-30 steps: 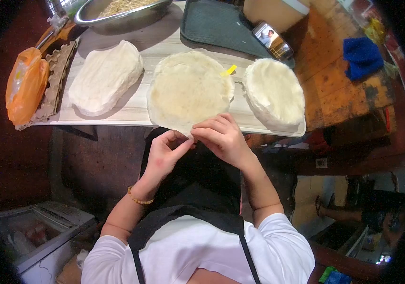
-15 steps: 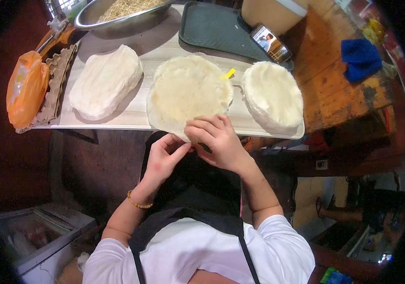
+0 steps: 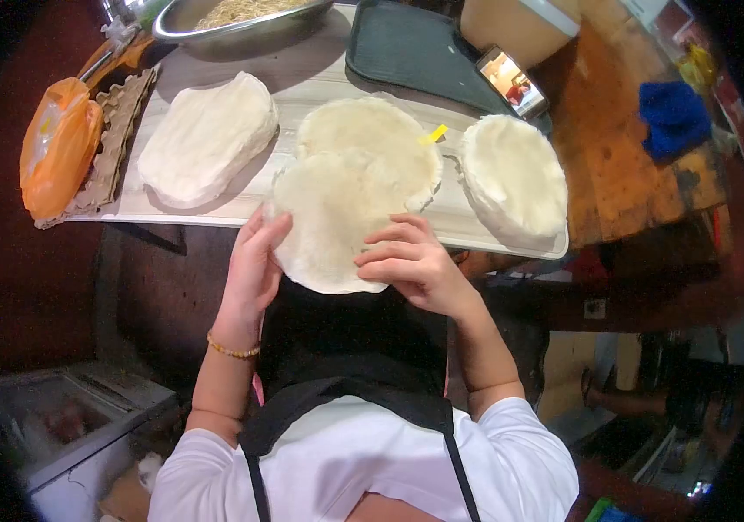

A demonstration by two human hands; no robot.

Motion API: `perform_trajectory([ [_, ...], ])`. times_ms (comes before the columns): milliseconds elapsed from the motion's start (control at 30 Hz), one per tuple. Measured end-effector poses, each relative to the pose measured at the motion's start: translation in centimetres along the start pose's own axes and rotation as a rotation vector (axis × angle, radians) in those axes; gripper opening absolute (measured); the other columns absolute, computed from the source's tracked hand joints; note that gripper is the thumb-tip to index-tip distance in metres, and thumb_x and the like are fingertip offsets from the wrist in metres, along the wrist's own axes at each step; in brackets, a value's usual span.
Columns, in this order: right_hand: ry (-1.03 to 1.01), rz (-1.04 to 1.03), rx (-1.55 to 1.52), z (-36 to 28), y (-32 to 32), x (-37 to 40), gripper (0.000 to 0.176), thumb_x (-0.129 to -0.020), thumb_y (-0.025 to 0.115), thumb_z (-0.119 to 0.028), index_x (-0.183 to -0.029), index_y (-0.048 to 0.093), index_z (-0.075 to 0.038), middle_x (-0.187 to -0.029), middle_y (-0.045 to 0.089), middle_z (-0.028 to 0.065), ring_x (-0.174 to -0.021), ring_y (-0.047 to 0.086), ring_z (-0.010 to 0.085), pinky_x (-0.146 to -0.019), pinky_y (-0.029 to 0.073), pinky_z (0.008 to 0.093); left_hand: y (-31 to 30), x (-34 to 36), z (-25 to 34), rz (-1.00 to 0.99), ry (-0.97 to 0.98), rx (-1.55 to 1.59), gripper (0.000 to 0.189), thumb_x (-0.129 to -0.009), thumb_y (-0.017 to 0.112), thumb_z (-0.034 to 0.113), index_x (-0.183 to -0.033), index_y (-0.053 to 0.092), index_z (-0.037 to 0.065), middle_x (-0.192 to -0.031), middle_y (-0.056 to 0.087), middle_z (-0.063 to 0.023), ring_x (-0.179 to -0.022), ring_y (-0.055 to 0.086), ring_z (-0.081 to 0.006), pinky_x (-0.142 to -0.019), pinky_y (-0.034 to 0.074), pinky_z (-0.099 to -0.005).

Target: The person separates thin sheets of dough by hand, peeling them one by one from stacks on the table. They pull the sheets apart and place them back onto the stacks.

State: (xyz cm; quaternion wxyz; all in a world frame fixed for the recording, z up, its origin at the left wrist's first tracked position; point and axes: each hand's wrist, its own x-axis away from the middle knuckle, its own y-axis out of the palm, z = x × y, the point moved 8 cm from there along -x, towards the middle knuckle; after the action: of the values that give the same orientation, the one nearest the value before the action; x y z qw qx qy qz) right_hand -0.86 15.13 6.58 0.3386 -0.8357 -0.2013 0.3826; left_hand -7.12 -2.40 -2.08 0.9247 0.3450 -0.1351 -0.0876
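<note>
Holding a thin round wrapper (image 3: pixel 333 222) just below the centre of the frame, half over the near edge of the pale board (image 3: pixel 302 91) and half above the dark apron (image 3: pixel 354 348). Left hand (image 3: pixel 254 261) at its left rim, fingers laid straight on top, thumb out of sight beneath. Right hand (image 3: pixel 411 261) at its lower right rim, fingers bent and spread on top, thumb likewise hidden. Gripping lightly on both sides, by the look of it. To do this well: hold by the rim only, lift both sides evenly, draw slowly towards the bottom of the frame and keep the far edge low, so as not to tear so thin a sheet or drag along the next one on the stack (image 3: pixel 380 130) just above and touching it. Mind the yellow tag (image 3: pixel 433 135) at the stack's right edge. Close to round, so hardly any long axis; if anything, slightly longer from top to bottom of the frame. Broad face up, far edge pointing to the stack, near edge to the apron. Another stack (image 3: pixel 515 178) at the right, a folded pile (image 3: pixel 206 139) at upper left, an orange bag (image 3: pixel 59 148) at the far left.
</note>
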Motion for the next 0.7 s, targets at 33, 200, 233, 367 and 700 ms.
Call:
perform_trajectory([
  [33,0.031,-0.013,0.062,0.2,-0.3,0.3,0.021,-0.076,0.067,-0.004,-0.094,0.070,-0.013,-0.102,0.070,0.0016,-0.104,0.062,0.0238,-0.103,0.035,0.0471,0.5,-0.3,0.9,-0.046,0.076,-0.161,0.046,-0.095,0.054,0.014,-0.137,0.043,-0.001,-0.128,0.058,-0.0107,-0.115,0.057,-0.0182,-0.099,0.044,-0.0295],
  [200,0.025,0.142,0.320,-0.2,-3.5,0.1,0.018,-0.078,0.064,-0.008,-0.093,0.072,-0.013,-0.104,0.070,0.0021,-0.105,0.061,0.0231,-0.104,0.035,0.0486,2.9,-1.1,3.2,-0.121,0.188,-0.138,0.042,-0.093,0.055,0.004,-0.134,0.047,0.000,-0.125,0.060,-0.0094,-0.109,0.059,-0.0146,-0.095,0.046,-0.0285],
  [233,0.015,0.225,0.420,-0.6,-4.3,0.0,0.019,-0.077,0.064,-0.008,-0.093,0.072,-0.015,-0.104,0.069,0.0008,-0.105,0.061,0.0227,-0.103,0.035,0.0494,3.4,-1.1,3.7,-0.158,0.224,-0.106,0.040,-0.093,0.055,0.004,-0.132,0.048,0.000,-0.124,0.061,-0.0089,-0.108,0.060,-0.0143,-0.093,0.047,-0.0279],
  [367,0.053,0.336,0.565,0.5,-5.3,-0.2,0.019,-0.077,0.065,-0.009,-0.093,0.072,-0.017,-0.106,0.069,0.0000,-0.110,0.060,0.0242,-0.105,0.034,0.0511,4.3,-1.1,3.6,-0.164,0.263,-0.079,0.035,-0.096,0.054,0.009,-0.129,0.050,0.000,-0.118,0.064,-0.0090,-0.102,0.063,-0.0147,-0.086,0.052,-0.0282],
  [700,0.268,0.284,0.411,4.1,-2.6,0.9,0.026,-0.078,0.068,-0.009,-0.104,0.068,-0.012,-0.119,0.062,0.0081,-0.120,0.052,0.0282,-0.107,0.030,0.0525,-0.1,0.6,-1.8,-0.057,-0.092,-0.239,0.030,-0.099,0.050,0.018,-0.120,0.055,-0.003,-0.111,0.066,-0.0148,-0.094,0.068,-0.0217,-0.079,0.058,-0.0350],
])
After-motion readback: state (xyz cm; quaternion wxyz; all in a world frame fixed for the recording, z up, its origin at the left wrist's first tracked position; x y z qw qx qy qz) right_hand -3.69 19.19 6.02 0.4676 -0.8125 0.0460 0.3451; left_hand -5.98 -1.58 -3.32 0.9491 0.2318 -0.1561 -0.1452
